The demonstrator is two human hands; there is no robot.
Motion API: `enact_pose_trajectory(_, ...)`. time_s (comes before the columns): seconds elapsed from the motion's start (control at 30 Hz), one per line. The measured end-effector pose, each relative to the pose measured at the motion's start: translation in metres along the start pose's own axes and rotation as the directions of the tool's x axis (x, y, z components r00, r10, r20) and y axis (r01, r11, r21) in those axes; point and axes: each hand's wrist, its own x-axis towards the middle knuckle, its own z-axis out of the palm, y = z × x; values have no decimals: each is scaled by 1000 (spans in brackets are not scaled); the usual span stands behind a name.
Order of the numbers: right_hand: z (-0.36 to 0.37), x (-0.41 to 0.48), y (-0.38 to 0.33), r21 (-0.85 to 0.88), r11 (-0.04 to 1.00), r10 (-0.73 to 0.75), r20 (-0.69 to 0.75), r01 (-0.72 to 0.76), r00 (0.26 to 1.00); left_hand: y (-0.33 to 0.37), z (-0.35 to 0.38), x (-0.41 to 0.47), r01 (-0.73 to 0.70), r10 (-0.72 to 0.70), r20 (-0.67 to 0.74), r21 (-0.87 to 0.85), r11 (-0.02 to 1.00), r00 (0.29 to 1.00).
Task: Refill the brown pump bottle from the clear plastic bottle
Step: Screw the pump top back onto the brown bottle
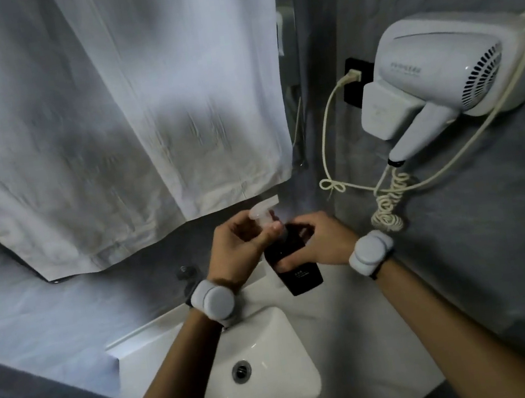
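both hands grip it: left hand (238,239) on the pump head (261,214), right hand (317,241) round the brown pump bottle (298,269).

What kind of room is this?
Most likely a bathroom, perhaps a hotel's: a white sink, a wall-mounted hair dryer with its coiled cord, and a white curtain hanging behind.

Dark brown pump bottle (297,261) with clear pump head (264,211), white sink (270,359), white hair dryer (439,72), grey wall (495,233)

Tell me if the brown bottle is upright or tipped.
Tipped: the brown bottle leans, its pump in the left hand, right hand gripping its body.
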Motion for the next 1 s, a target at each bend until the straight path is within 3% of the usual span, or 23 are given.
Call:
enact_pose_trajectory(0.13, 5, 3, 15, -5, 1000, 4, -57, -4, 998, -15, 17, 1, 72, -80, -140, -64, 995, 987)
enact_pose_trajectory(0.33, -10, 12, 30, 50, 997, 42, 147, -50, 988, -20, 17, -1, 48, -49, -20, -84, 995, 999)
enact_pose_trajectory(0.5, -8, 15, 39, 87, 995, 39, 168, -54, 985, -25, 11, 1, 60, -51, 69, -132, 989, 996)
enact_pose_trajectory(0.73, 10, 11, 71, 86, 994, 70, 47, -74, 996, -60, 7, -9, 81, -82, -19, -27, 996, 996)
enact_pose_trajectory(0.87, 14, 8, 91, 71, 991, 114, -51, -110, 992, -88, 5, -15, 218, -209, -110, 72, 973, 972)
enact_pose_trajectory(1.0, 20, 13, 112, 60, 987, 156, -135, -150, 978, -115, 14, -13, 313, -300, -115, 128, 941, 947)
